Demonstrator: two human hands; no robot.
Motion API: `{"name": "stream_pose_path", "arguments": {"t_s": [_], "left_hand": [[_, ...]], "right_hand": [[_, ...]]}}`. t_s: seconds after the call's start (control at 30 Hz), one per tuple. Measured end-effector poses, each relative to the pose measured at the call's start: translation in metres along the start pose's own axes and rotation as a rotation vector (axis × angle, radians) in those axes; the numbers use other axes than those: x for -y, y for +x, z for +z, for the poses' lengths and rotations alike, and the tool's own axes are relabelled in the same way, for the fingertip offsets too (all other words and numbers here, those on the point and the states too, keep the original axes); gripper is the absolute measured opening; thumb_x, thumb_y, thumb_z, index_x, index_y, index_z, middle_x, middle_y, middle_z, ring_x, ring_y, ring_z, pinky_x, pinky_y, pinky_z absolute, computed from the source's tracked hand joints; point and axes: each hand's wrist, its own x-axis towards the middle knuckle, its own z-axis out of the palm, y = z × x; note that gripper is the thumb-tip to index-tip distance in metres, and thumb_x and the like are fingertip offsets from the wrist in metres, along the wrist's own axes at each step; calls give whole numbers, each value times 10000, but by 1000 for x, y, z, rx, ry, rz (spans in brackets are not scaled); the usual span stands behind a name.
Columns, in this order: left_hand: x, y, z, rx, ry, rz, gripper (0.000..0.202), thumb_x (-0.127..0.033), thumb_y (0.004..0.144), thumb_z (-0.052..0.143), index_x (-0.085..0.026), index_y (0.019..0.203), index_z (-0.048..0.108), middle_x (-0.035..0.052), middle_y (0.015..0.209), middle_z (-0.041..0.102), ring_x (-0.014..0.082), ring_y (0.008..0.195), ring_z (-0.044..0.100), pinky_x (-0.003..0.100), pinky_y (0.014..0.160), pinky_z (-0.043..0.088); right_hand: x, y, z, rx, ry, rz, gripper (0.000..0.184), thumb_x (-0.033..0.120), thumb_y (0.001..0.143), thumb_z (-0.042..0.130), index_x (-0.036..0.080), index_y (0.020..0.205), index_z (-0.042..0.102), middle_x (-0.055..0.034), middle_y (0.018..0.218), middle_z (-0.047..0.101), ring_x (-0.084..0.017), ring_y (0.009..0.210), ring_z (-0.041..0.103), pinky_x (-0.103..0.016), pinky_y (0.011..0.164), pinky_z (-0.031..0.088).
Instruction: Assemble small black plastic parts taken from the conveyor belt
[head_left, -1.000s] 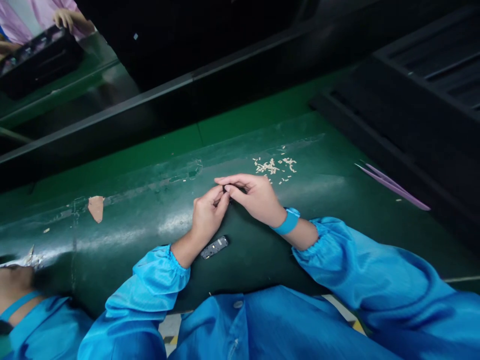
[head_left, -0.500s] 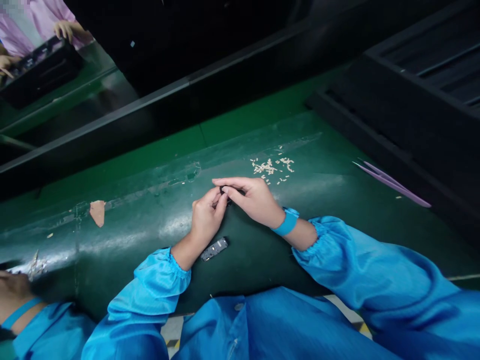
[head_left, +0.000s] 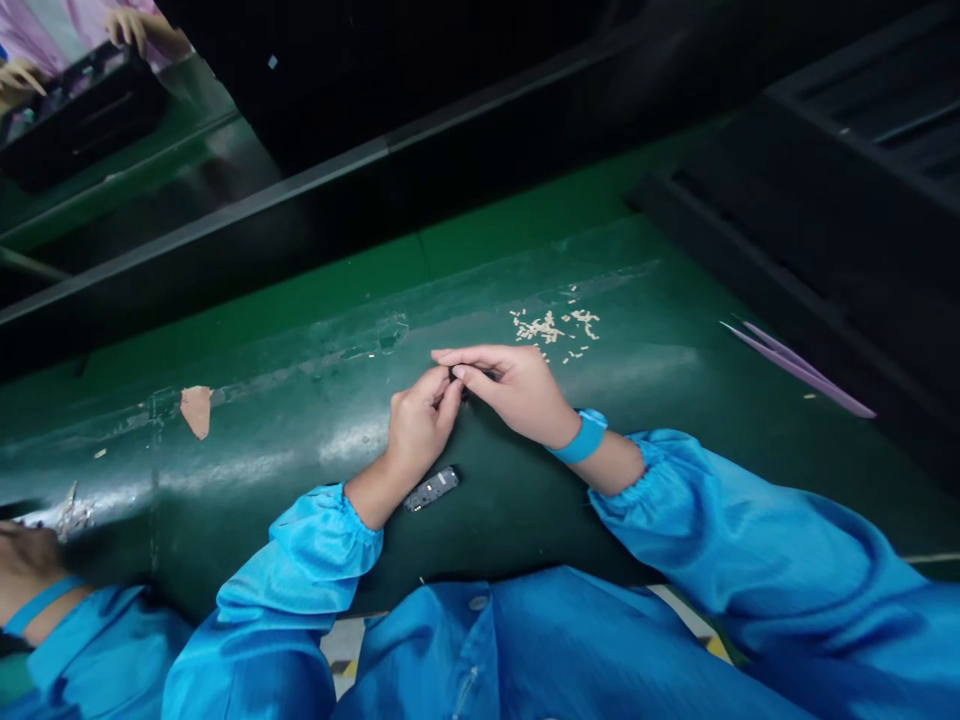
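Note:
My left hand [head_left: 417, 425] and my right hand [head_left: 514, 388] meet fingertip to fingertip over the green belt [head_left: 300, 440]. Both are closed in a pinch on a small dark part [head_left: 459, 378], mostly hidden by the fingers. A small grey oblong component [head_left: 431, 488] lies on the belt just below my left wrist, untouched. A blue strap [head_left: 579, 440] is on my right wrist. Both arms wear bright blue sleeves.
Pale scraps [head_left: 553, 326] lie scattered beyond my right hand. Purple tweezers [head_left: 799, 368] rest at the right by a black tray stack [head_left: 847, 170]. A tan patch [head_left: 196, 409] marks the belt at left. Another person's wrist [head_left: 30, 585] is at lower left; a third person's hands [head_left: 139, 28] at top left.
Both hands stay pinched together on the small part; the view has shifted slightly. Nothing has been picked up or put down.

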Motion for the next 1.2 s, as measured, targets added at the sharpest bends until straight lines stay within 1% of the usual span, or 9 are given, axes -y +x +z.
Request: {"name": "stream_pose_path", "arguments": {"t_s": [0.13,0.27,0.37,0.43,0.53,0.6,0.73,0.9,1.2], "left_hand": [[1,1,1,-3,30,10,167,-273,985,543,-196,973,691,-3,715,680,120,595,591,227,610,437],[2,1,-3,18,116,91,190,-276,982,545,-200,927,711,25,743,707,146,633,643,243,629,472],[0,2,-7,40,129,109,189,-287,971,571,-198,983,738,41,801,750,157,659,678,246,641,500],[-1,5,-9,49,33,43,191,-297,968,584,-197,1013,740,40,831,771,161,681,705,245,652,525],[-1,9,-9,56,-196,-69,214,-332,947,621,-187,1057,733,47,910,791,189,807,753,267,733,581],[0,10,-7,56,-278,-104,238,-350,928,642,-179,1068,730,50,915,790,198,846,755,281,762,593],[-2,9,-5,30,-215,-94,183,-325,926,627,-175,959,727,19,763,744,157,694,699,239,648,543],[-4,7,-5,8,-126,-7,196,-294,947,594,-175,805,659,-25,611,634,106,548,589,199,555,451],[2,4,-4,19,-111,14,162,-278,972,572,-177,883,661,-21,674,670,101,572,601,193,571,437]], "right_hand": [[-1,1,0,21,81,31,232,248,879,628,226,1038,795,-40,1149,783,-232,1091,745,-436,1018,606],[-1,-3,5,-64,84,18,242,169,849,581,216,975,783,-43,1131,788,-221,1071,749,-426,1013,605],[-2,-3,8,-110,81,-6,275,129,831,523,207,916,773,-47,1085,796,-218,1051,753,-423,999,605],[-3,-2,8,-85,106,-9,306,133,833,511,204,975,773,-50,1094,794,-210,1040,753,-415,987,608],[-5,1,6,-43,105,4,359,162,847,534,203,1127,754,-54,1119,785,-200,1004,751,-404,959,614],[-6,1,6,-37,76,14,341,204,866,570,198,1155,750,-62,1099,785,-204,970,748,-407,936,620],[-6,1,6,-26,98,13,275,261,890,621,198,1114,765,-69,1088,787,-216,982,748,-418,955,616],[-6,0,7,-24,130,2,244,271,906,620,206,1078,780,-63,1117,786,-211,1027,748,-401,992,605],[-6,0,8,-46,91,-11,218,245,905,629,210,1060,779,-60,1105,791,-223,1031,757,-418,984,613]]}}
